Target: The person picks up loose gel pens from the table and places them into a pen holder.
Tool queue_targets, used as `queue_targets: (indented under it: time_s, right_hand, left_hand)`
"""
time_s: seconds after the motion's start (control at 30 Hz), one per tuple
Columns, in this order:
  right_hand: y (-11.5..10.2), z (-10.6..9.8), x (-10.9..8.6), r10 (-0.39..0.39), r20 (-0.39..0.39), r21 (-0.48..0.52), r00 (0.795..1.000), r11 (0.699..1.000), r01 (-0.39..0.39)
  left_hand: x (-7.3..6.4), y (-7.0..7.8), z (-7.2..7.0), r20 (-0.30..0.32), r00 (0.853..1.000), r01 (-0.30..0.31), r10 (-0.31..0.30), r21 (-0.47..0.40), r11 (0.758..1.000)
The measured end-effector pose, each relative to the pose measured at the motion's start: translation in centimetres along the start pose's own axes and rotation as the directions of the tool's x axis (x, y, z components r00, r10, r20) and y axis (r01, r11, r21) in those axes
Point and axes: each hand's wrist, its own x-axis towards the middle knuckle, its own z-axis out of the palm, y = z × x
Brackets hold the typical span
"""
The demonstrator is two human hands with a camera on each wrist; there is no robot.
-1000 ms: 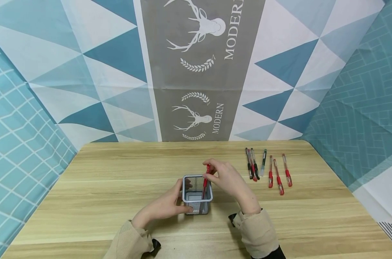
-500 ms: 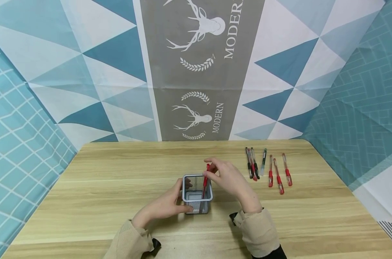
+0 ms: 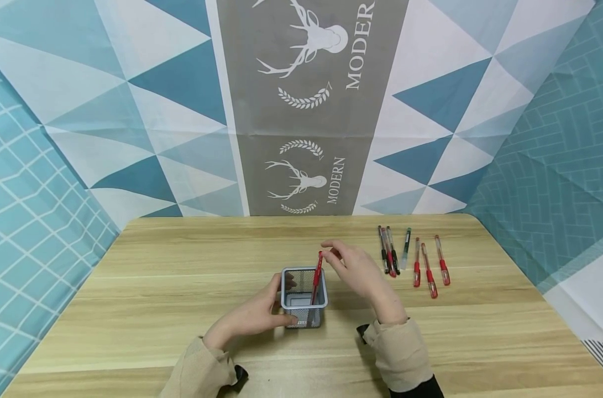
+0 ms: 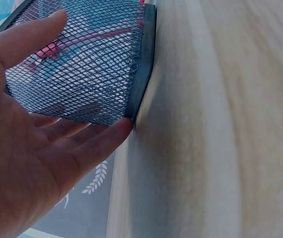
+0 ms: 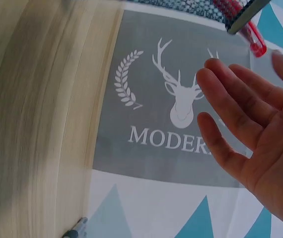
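Observation:
A square metal-mesh pen holder (image 3: 303,318) stands on the wooden table in the head view. My left hand (image 3: 253,316) grips its left side, the thumb in front and the fingers behind; the left wrist view shows the mesh (image 4: 92,74) between thumb and fingers. A red pen (image 3: 316,279) leans inside against the holder's right back part, its top above the rim. Just right of that top is my right hand (image 3: 358,271), fingers relaxed and holding nothing. In the right wrist view, the red pen's end (image 5: 258,48) shows apart from the fingertips.
On the right of the table (image 3: 182,260) lie several pens: a cluster of black and red ones (image 3: 389,251), a green-topped pen (image 3: 406,249) and several red pens (image 3: 429,271). A patterned cloth (image 3: 301,110) hangs behind the table.
My right hand has let go of the red pen and moved slightly right, its fingers opening. The pen stays leaning in the holder. My left hand has not moved.

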Motion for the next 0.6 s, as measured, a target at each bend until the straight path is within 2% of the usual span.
queue_targets:
  time_s: [0.37, 0.6]
  right_hand:
    - [1.7, -1.2, -0.2, 0.027, -0.023, 0.005, 0.999, 1.0, -0.027]
    - [2.6, -1.6, -0.2, 0.064, -0.093, -0.095, 0.994, 0.993, -0.072]
  left_hand:
    - [0.0, 0.0, 0.0, -0.005, 1.0, 0.013, -0.013, 0.017, 1.0]
    - [0.0, 0.0, 0.0, -0.002, 1.0, 0.01, -0.01, 0.009, 1.0]
